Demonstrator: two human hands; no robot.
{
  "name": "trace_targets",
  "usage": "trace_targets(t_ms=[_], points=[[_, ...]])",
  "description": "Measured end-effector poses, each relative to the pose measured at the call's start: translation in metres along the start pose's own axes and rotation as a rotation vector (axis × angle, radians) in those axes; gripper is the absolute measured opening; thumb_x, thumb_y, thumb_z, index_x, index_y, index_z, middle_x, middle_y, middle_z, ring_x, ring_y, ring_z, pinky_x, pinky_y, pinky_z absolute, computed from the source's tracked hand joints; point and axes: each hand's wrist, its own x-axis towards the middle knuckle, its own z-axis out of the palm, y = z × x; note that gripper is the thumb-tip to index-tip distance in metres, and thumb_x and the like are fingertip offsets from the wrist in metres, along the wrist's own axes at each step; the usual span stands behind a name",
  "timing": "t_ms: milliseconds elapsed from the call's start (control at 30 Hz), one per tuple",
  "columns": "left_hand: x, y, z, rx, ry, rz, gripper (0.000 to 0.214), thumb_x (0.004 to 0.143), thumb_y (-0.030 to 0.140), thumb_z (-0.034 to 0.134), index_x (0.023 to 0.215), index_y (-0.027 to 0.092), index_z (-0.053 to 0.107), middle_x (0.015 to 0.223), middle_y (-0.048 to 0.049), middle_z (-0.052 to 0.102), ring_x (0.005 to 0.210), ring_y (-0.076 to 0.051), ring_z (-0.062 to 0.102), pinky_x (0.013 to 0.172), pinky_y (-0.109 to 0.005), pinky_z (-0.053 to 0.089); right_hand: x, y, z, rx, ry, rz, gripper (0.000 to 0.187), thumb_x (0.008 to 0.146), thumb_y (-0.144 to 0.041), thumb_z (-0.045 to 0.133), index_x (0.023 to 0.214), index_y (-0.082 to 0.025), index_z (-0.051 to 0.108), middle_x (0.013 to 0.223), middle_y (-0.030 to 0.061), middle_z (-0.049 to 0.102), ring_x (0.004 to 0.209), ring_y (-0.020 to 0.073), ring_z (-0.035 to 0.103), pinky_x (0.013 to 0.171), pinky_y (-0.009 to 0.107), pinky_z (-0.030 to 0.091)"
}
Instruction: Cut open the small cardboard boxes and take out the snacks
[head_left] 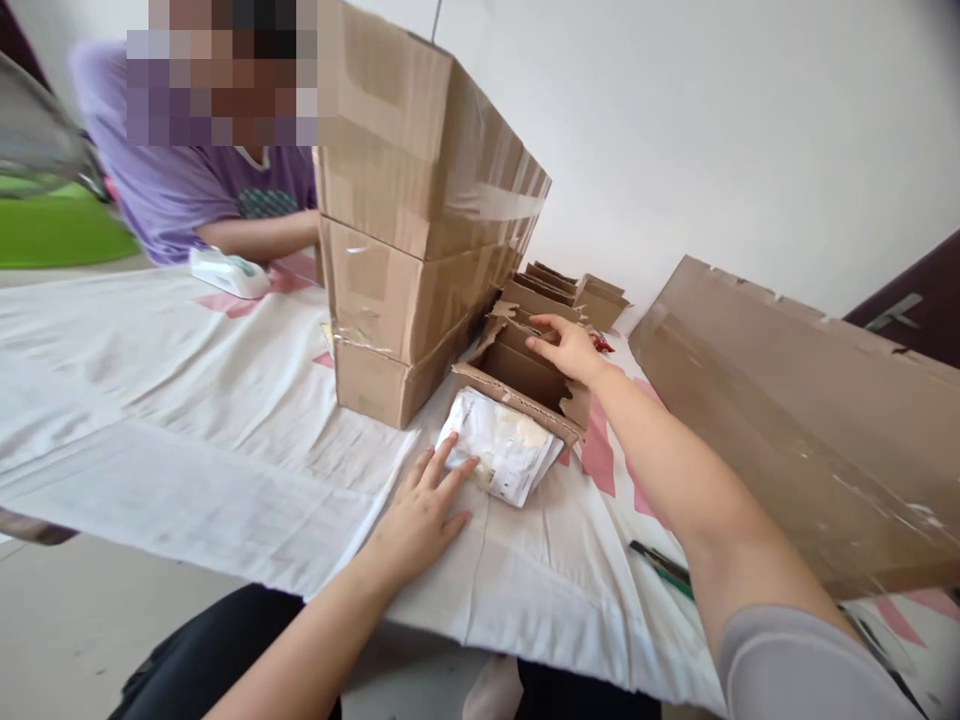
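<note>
My left hand [420, 515] lies flat on the white tablecloth [187, 400], fingers spread, its fingertips resting on the near edge of a white plastic packet [502, 450]. My right hand [566, 348] reaches into a row of small brown cardboard boxes [525, 370], fingers curled on the top edge of one cardboard piece. The packet leans against the nearest small box.
A tall stack of taped cardboard cartons [420, 220] stands just left of the small boxes. A large flat cardboard sheet [810, 420] lies at the right. Another person in a purple shirt [195, 190] sits across the table beside a white device [229, 272]. A dark pen [660, 565] lies near the front edge.
</note>
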Motion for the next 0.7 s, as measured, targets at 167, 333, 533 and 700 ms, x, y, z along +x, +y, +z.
trace_targets(t_ms=[167, 333, 533, 700], points=[[0.0, 0.001, 0.001, 0.012, -0.008, 0.014, 0.055, 0.086, 0.023, 0.059, 0.139, 0.025, 0.047, 0.161, -0.013, 0.017, 0.142, -0.042, 0.029, 0.109, -0.059, 0.037, -0.026, 0.005, -0.005, -0.251, -0.065, 0.132, 0.055, 0.083, -0.036, 0.068, 0.133, -0.018, 0.055, 0.13, 0.0112, 0.064, 0.118, 0.0276, 0.061, 0.102, 0.042, 0.046], [-0.001, 0.003, 0.0, -0.004, -0.03, -0.001, 0.053, 0.087, 0.023, 0.058, 0.138, 0.025, 0.046, 0.161, -0.0129, 0.015, 0.141, -0.043, 0.029, 0.109, -0.059, 0.037, -0.036, 0.0, -0.005, -0.202, -0.106, 0.063, 0.055, 0.079, -0.042, 0.072, 0.128, -0.021, 0.059, 0.128, 0.01, 0.066, 0.117, 0.0289, 0.061, 0.101, 0.043, 0.046], [-0.003, 0.001, 0.003, 0.007, -0.012, 0.017, 0.052, 0.086, 0.021, 0.057, 0.137, 0.026, 0.047, 0.161, -0.0114, 0.014, 0.142, -0.041, 0.028, 0.109, -0.059, 0.037, -0.014, 0.051, -0.025, 0.434, 0.341, 0.33, 0.031, 0.071, -0.048, 0.075, 0.084, -0.02, 0.069, 0.084, 0.0013, 0.073, 0.083, 0.0181, 0.069, 0.079, 0.03, 0.052], [-0.003, -0.002, 0.008, 0.025, 0.032, 0.02, 0.053, 0.086, 0.021, 0.057, 0.138, 0.029, 0.046, 0.162, -0.0095, 0.016, 0.142, -0.04, 0.03, 0.107, -0.06, 0.04, -0.019, 0.108, -0.013, 0.523, 0.677, 0.543, 0.036, 0.087, -0.051, 0.058, 0.092, -0.016, 0.064, 0.083, 0.0017, 0.068, 0.078, 0.0161, 0.065, 0.07, 0.029, 0.052]])
